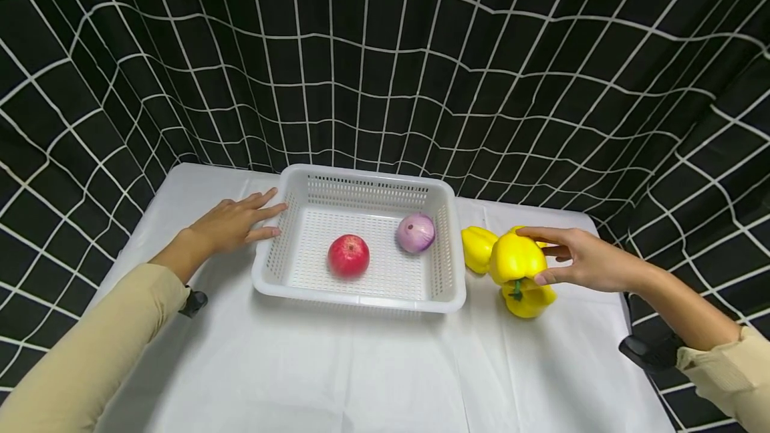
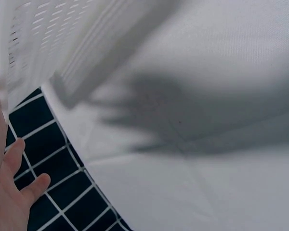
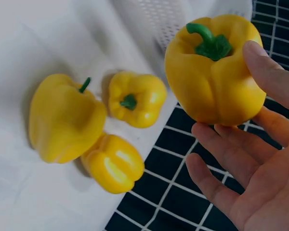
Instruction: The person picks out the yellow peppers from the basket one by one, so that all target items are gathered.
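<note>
My right hand (image 1: 580, 260) grips a yellow bell pepper (image 1: 516, 260) between thumb and fingers, lifted above the table. In the right wrist view the held pepper (image 3: 212, 82) shows its green stem facing up and toward the camera. Below it on the cloth lie three more yellow bell peppers, one large (image 3: 65, 120), one with its stem up (image 3: 137, 101) and one on its side (image 3: 114, 166). My left hand (image 1: 237, 222) has its fingers spread, fingertips right at the left rim of a white plastic basket (image 1: 361, 301). Inside are a red pomegranate-like fruit (image 1: 348, 256) and a purple onion (image 1: 416, 232).
A white cloth covers the table (image 1: 301, 366). Behind and at both sides hangs a black curtain with a white grid (image 1: 385, 72). The basket stands mid-table, with the loose peppers just right of it.
</note>
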Action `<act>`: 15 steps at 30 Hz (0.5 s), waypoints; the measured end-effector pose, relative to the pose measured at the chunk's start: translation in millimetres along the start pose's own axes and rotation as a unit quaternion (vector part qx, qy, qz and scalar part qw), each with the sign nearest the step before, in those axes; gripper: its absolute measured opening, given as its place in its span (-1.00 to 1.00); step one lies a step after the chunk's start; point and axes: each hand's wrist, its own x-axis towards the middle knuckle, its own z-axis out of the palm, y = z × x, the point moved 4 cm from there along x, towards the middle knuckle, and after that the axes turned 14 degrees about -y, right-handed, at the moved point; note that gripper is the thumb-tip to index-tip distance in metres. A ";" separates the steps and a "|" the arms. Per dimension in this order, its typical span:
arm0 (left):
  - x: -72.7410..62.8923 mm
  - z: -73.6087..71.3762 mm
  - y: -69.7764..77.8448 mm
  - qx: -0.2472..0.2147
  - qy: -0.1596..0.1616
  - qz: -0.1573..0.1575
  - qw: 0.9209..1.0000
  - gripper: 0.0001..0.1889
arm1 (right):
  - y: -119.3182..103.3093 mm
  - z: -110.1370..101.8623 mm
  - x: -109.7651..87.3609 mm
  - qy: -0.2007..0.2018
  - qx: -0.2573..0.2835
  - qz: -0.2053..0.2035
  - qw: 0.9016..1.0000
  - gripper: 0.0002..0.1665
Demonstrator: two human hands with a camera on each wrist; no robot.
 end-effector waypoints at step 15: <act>-2.3 -1.4 1.0 0.002 -0.001 -0.002 1.000 -0.32 | 36.4 40.3 10.9 -0.001 0.080 0.004 0.997 -0.07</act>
